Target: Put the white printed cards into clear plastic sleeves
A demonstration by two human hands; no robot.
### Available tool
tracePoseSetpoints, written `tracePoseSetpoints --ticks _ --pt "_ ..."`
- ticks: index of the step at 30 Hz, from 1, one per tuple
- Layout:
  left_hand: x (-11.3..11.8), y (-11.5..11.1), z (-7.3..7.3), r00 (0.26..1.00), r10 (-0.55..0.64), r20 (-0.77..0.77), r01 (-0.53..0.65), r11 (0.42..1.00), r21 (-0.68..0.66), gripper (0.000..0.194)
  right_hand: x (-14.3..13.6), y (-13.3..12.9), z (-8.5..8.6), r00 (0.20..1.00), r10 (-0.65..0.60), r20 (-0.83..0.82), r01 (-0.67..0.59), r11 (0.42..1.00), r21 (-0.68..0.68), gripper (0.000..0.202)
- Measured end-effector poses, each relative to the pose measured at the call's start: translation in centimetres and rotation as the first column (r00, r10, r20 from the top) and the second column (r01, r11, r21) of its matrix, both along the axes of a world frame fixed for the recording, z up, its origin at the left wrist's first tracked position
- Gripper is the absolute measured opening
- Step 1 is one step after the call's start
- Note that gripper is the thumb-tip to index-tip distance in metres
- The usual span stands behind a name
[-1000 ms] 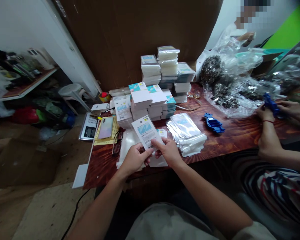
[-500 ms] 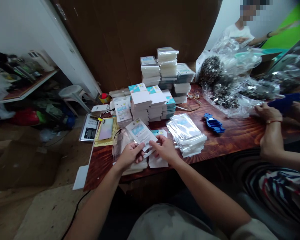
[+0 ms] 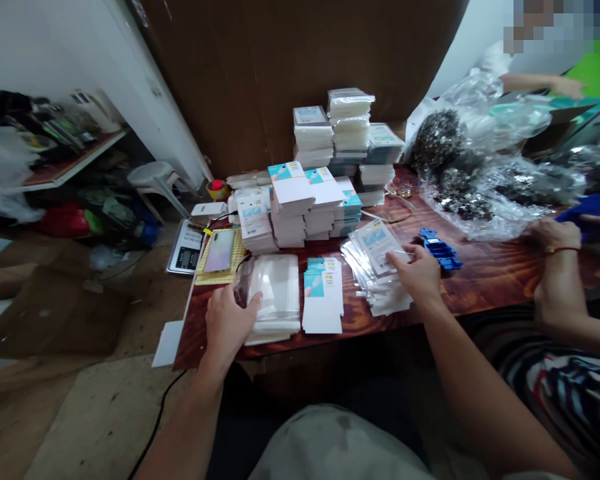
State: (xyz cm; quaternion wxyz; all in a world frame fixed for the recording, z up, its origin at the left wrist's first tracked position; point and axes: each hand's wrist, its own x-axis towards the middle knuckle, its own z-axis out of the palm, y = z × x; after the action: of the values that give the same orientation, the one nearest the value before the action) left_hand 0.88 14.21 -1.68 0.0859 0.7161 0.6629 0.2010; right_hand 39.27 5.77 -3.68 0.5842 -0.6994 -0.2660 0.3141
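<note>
My left hand (image 3: 230, 317) rests at the left edge of a stack of clear plastic bags (image 3: 276, 287), thumb and fingers apart. Out to the right, my right hand (image 3: 419, 272) pinches the corner of a bagged card (image 3: 375, 241), a printed card inside a clear sleeve. That card lies over a fanned pile of other bagged cards (image 3: 387, 300). Between my hands sits a small stack of blue-and-white printed cards (image 3: 323, 313), apart from both.
Taller stacks of cards (image 3: 293, 193) and bagged cards (image 3: 350, 127) stand behind. A phone (image 3: 219, 251) and a scale (image 3: 186, 250) are left. Rightward lie a blue plastic piece (image 3: 439, 250), bags of small metal parts (image 3: 463, 193) and a co-worker's hand (image 3: 560, 233).
My hands have parted. The bagged card, earlier held between both, has gone right with my right hand onto the bagged pile. My left hand has moved onto the plastic bags.
</note>
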Motion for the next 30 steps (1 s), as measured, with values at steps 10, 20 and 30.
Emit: tracePoseSetpoints --ticks 10,20,30 --pt "-0.7 0.3 0.8 0.997 0.075 -0.019 -0.078 0.952 -0.296 0.067 -7.2 0.1 0.1 0.361 0.039 0.932 0.020 0.999 -0.050 0.033" --pt "1.8 0.1 2.5 0.549 0.380 0.744 0.452 0.614 -0.647 0.029 -14.6 -3.2 3.0 -0.222 0.645 0.731 -0.556 0.532 -0.638 0.017" --pt "6.4 -0.4 1.4 0.388 0.447 0.806 0.369 0.726 -0.581 0.023 -7.2 -5.6 5.2 0.387 0.092 0.917 -0.342 0.938 0.050 0.018"
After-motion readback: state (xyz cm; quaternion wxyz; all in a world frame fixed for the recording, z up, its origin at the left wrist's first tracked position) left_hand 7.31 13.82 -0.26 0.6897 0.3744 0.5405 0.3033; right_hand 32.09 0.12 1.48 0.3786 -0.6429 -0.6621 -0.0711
